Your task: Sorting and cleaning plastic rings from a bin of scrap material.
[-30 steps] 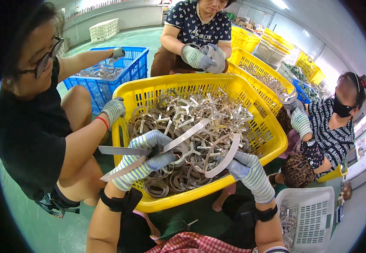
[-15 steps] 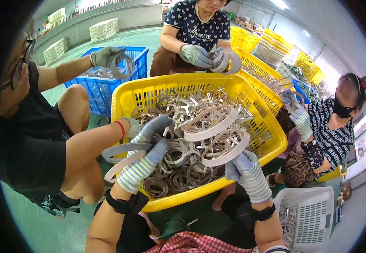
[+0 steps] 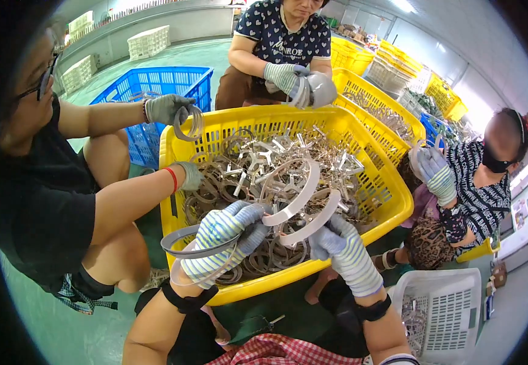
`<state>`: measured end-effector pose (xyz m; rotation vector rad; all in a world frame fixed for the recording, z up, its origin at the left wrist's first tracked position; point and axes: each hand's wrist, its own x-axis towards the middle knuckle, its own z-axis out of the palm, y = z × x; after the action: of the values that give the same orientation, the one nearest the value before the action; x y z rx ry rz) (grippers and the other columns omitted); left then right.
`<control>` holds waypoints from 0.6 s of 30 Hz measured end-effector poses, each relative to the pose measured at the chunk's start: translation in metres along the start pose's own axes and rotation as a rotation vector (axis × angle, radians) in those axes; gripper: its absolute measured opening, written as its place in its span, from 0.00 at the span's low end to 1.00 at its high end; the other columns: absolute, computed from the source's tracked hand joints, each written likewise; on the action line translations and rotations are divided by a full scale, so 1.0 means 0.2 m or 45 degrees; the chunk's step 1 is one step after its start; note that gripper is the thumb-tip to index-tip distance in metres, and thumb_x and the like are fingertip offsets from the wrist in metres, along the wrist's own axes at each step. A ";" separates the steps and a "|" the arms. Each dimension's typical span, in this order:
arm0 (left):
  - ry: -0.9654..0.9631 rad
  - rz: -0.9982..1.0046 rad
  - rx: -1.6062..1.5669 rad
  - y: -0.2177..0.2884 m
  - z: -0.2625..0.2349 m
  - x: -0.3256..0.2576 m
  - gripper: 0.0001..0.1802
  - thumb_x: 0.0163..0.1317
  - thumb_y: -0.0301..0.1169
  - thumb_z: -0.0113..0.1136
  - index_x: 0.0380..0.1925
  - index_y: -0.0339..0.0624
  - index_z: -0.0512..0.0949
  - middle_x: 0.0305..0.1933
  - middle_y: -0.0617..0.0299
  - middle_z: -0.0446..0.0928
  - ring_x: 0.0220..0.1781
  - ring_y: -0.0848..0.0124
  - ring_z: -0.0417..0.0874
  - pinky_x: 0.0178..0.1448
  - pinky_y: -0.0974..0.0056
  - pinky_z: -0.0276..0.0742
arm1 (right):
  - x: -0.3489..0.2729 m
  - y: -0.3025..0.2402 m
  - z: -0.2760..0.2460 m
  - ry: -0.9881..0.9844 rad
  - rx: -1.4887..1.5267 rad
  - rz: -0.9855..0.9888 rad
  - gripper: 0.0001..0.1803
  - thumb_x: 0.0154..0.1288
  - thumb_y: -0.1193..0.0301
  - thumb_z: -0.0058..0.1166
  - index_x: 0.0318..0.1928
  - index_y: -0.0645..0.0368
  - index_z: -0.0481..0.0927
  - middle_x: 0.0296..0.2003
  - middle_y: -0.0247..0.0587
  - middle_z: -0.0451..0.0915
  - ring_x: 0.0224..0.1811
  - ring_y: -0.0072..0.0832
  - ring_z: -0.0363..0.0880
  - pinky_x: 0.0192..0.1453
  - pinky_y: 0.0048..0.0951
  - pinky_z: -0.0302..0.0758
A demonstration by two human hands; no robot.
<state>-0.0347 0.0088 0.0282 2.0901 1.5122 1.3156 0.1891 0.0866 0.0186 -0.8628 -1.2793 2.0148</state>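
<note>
A yellow basket (image 3: 261, 294) in front of me holds many flat metal rings and small shiny metal brackets (image 3: 265, 159). My left hand (image 3: 222, 242), in a striped glove, has dark and pale rings (image 3: 177, 248) hanging around it. Its closed fingertips meet the end of a pale metal ring (image 3: 303, 198) over the basket. Gloved alike, my right hand (image 3: 354, 255) pinches the lower edge of a second ring (image 3: 323, 222), just beneath and beside the first. Whether the two rings touch is hard to tell.
A co-worker on the left has one gloved hand (image 3: 189, 176) in the basket and rings in the other. Another across from me (image 3: 285, 76) and one on the right (image 3: 437, 176) handle rings. A blue basket (image 3: 148, 76) stands far left, a white basket (image 3: 449, 283) lower right.
My left hand has moved right and down, up to the rings at my right hand. Those rings have tilted more upright. The left co-worker's ring-holding hand has come nearer the yellow basket.
</note>
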 end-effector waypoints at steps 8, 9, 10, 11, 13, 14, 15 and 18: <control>0.481 -0.363 -0.587 -0.03 0.09 -0.03 0.20 0.59 0.22 0.58 0.52 0.41 0.72 0.38 0.65 0.73 0.31 0.82 0.70 0.36 0.76 0.70 | 0.00 0.03 -0.04 -0.116 0.069 -0.057 0.19 0.65 0.55 0.55 0.38 0.60 0.77 0.16 0.29 0.69 0.15 0.16 0.63 0.22 0.20 0.63; 0.478 -0.365 -0.585 -0.05 0.09 -0.02 0.20 0.59 0.22 0.58 0.52 0.41 0.72 0.38 0.65 0.73 0.31 0.82 0.70 0.36 0.76 0.70 | -0.01 0.03 -0.03 -0.115 0.072 -0.055 0.19 0.65 0.55 0.55 0.38 0.60 0.77 0.16 0.29 0.69 0.15 0.16 0.63 0.22 0.20 0.63; 0.413 -0.337 -0.477 -0.08 0.09 -0.01 0.19 0.59 0.22 0.58 0.51 0.40 0.73 0.38 0.64 0.73 0.31 0.80 0.72 0.36 0.75 0.70 | -0.02 0.01 -0.01 -0.140 0.049 -0.003 0.19 0.66 0.54 0.54 0.37 0.60 0.78 0.15 0.29 0.68 0.14 0.16 0.62 0.22 0.20 0.63; 0.356 -0.300 -0.371 -0.09 0.07 -0.01 0.18 0.58 0.22 0.57 0.50 0.39 0.73 0.38 0.62 0.73 0.31 0.79 0.73 0.36 0.74 0.71 | -0.03 0.00 0.01 -0.166 0.017 0.043 0.20 0.66 0.54 0.54 0.36 0.61 0.78 0.15 0.29 0.68 0.14 0.16 0.62 0.22 0.20 0.63; 0.389 -0.270 -0.367 -0.05 0.04 -0.01 0.15 0.58 0.22 0.58 0.46 0.37 0.76 0.37 0.60 0.74 0.31 0.75 0.75 0.36 0.71 0.72 | -0.03 0.00 0.02 -0.146 -0.015 0.043 0.20 0.66 0.53 0.54 0.36 0.60 0.79 0.15 0.28 0.68 0.14 0.16 0.62 0.21 0.21 0.63; 0.356 -0.290 -0.350 -0.04 0.03 0.00 0.14 0.57 0.22 0.59 0.45 0.37 0.77 0.36 0.60 0.74 0.30 0.74 0.75 0.35 0.70 0.72 | -0.02 0.00 0.02 -0.125 -0.037 0.049 0.21 0.66 0.52 0.54 0.35 0.60 0.79 0.15 0.28 0.67 0.14 0.16 0.62 0.21 0.21 0.63; 0.325 -0.310 -0.333 -0.04 0.01 0.00 0.14 0.56 0.22 0.60 0.44 0.37 0.78 0.35 0.59 0.74 0.30 0.72 0.75 0.34 0.69 0.72 | -0.02 0.00 0.02 -0.126 -0.035 0.049 0.21 0.66 0.52 0.54 0.35 0.60 0.79 0.15 0.28 0.67 0.14 0.16 0.62 0.21 0.21 0.63; 0.313 -0.130 -0.182 -0.03 0.02 0.01 0.13 0.56 0.23 0.61 0.43 0.36 0.78 0.32 0.57 0.74 0.27 0.69 0.75 0.32 0.68 0.71 | -0.01 0.00 0.01 -0.101 0.054 0.037 0.21 0.65 0.52 0.54 0.36 0.61 0.78 0.15 0.27 0.67 0.14 0.16 0.61 0.21 0.21 0.63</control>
<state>-0.0356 0.0141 0.0238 1.7931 1.5433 1.6378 0.1887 0.0843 0.0205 -0.7932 -1.2692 2.1098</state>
